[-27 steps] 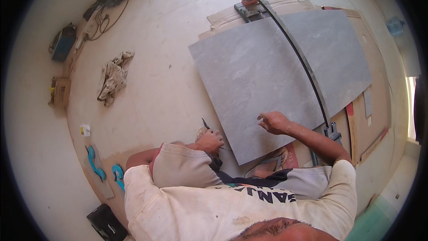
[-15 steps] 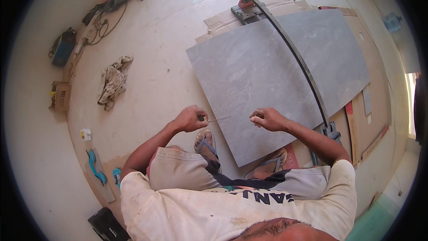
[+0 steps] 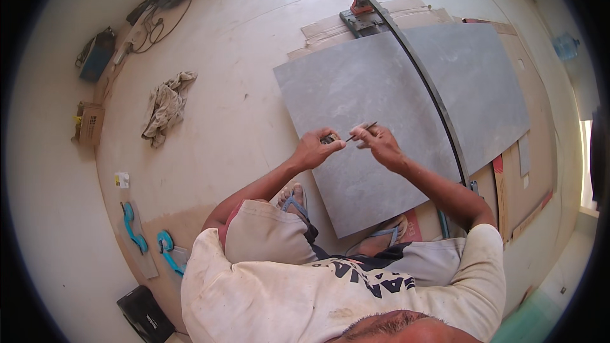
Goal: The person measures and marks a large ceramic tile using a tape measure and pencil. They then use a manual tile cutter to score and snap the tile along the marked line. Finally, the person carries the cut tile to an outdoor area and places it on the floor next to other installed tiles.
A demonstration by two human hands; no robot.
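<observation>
My left hand (image 3: 316, 148) is closed around a small dark, rounded thing (image 3: 329, 138), which looks like a tape measure. Facing it, my right hand (image 3: 379, 145) pinches a thin dark stick (image 3: 373, 125) that slants toward the left fingertips; its fingers are slightly blurred. Both hands hover over the near left part of a large grey tile (image 3: 356, 184). Across the tile runs a long dark rail (image 3: 419, 70), part of a manual tile cutter with a red and black base (image 3: 362, 16) at its far end.
Cardboard sheets (image 3: 406, 7) lie under the tile. To the left are a crumpled cloth (image 3: 168, 108), turquoise suction lifters (image 3: 132, 227), a black case (image 3: 146, 314), a cardboard box (image 3: 91, 124) and a blue machine (image 3: 98, 57) near cables. My sandalled feet (image 3: 293, 203) are beside the tile's near edge.
My hands have come together: the left moved right and forward over the tile, the right slightly forward. The thin stick now spans toward the right fingers. The view has shifted slightly.
</observation>
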